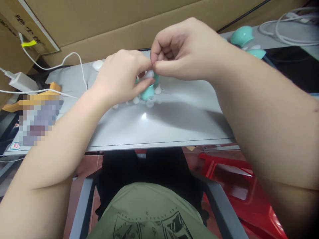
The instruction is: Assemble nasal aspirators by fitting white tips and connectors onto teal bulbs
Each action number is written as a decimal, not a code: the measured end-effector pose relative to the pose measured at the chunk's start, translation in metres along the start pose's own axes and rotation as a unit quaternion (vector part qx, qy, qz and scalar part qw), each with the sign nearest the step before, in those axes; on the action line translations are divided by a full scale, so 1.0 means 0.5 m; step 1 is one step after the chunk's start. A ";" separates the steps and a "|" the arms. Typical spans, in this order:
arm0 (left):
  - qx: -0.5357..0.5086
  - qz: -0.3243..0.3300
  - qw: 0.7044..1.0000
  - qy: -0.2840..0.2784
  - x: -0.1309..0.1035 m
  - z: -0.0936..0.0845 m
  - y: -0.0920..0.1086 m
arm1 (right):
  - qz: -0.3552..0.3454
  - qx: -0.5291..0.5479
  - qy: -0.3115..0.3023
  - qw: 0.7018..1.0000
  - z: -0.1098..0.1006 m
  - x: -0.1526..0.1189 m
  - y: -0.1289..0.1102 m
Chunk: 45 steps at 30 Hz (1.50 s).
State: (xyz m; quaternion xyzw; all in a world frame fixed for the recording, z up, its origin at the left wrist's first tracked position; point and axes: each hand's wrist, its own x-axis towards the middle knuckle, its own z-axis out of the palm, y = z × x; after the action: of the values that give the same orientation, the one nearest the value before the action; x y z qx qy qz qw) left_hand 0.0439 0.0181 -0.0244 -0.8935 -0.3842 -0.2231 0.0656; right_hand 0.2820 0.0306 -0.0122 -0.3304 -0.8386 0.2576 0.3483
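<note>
My left hand [122, 71] is closed over the white table, its thumb and fingers gripping a small white plastic piece [149, 74]. Right beside it, my right hand [186, 53] is pinched, thumb against forefinger, at the far end of that piece. What sits between those fingertips is too small to make out. Under my left thumb lies a rounded teal plastic part [147, 94]. Around it are several small translucent cup-like pieces, among them a clear ring-shaped cup [150, 101] and a whitish cone [158, 89]. My left hand hides some of these parts.
Teal shells [241, 36] lie at the back right, by a dark flat panel [294, 68] and coiled white cable [279, 28]. A white charger [23, 82] and an orange-yellow stand [53, 89] are at left. Cardboard [112, 23] walls the back. A red stool [231, 179] stands below.
</note>
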 end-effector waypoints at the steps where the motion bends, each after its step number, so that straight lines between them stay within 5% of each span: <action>1: -0.001 0.002 1.000 0.000 0.000 0.000 0.000 | 0.006 -0.003 -0.001 1.000 0.001 0.001 -0.003; 20: -0.034 -0.027 0.997 -0.068 -0.001 0.004 0.008 | 0.025 -0.085 -0.020 0.996 0.004 0.005 -0.003; 26: 0.000 -0.015 0.999 -0.052 -0.002 0.002 0.022 | -0.001 -0.094 -0.029 0.995 0.002 0.005 0.006; 33: 0.023 -0.032 0.997 -0.074 -0.003 -0.007 0.054 | 0.062 -0.147 -0.045 0.986 0.009 0.008 -0.022; 45: -0.006 -0.074 0.994 -0.086 0.003 -0.018 0.059 | 0.071 -0.155 -0.071 0.983 0.001 0.007 -0.010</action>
State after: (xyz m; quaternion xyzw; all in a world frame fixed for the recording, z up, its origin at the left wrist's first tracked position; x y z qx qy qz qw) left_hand 0.0627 -0.0040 -0.0142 -0.8790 -0.4519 -0.1517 0.0107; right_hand 0.2780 0.0297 -0.0078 -0.4195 -0.8655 0.1716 0.2134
